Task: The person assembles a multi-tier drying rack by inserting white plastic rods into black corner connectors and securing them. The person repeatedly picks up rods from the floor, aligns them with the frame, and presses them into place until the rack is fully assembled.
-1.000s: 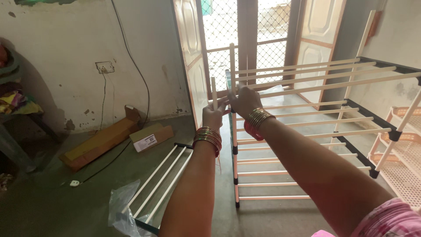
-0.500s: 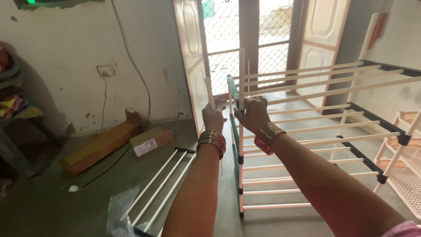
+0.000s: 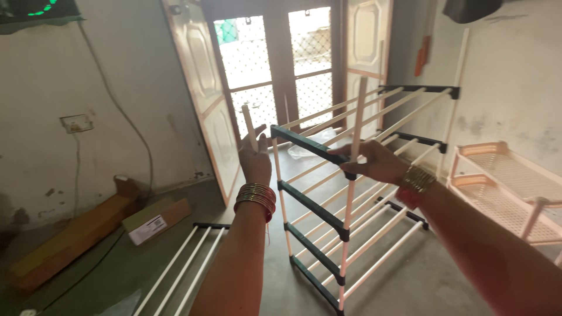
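The left hand (image 3: pixel 255 159) grips a short cream rod (image 3: pixel 250 127), held upright just left of the rack (image 3: pixel 316 216). The right hand (image 3: pixel 374 162) clasps the rack's front upright pole (image 3: pixel 357 126) at the top dark crossbar (image 3: pixel 307 144), nearer the open corner

Both arms are stretched forward, bare to the wrists, each wrist ringed with bangles. The left hand (image 3: pixel 255 158) is raised upright, back toward the camera, and its fingers are closed around a thin rod (image 3: pixel 250 127) that stands above the fist. The right hand (image 3: pixel 374 162) is held lower and turned palm down, its fingers wrapped around a pole (image 3: pixel 357 120) of the rack (image 3: pixel 316 213), thumb tucked beneath.
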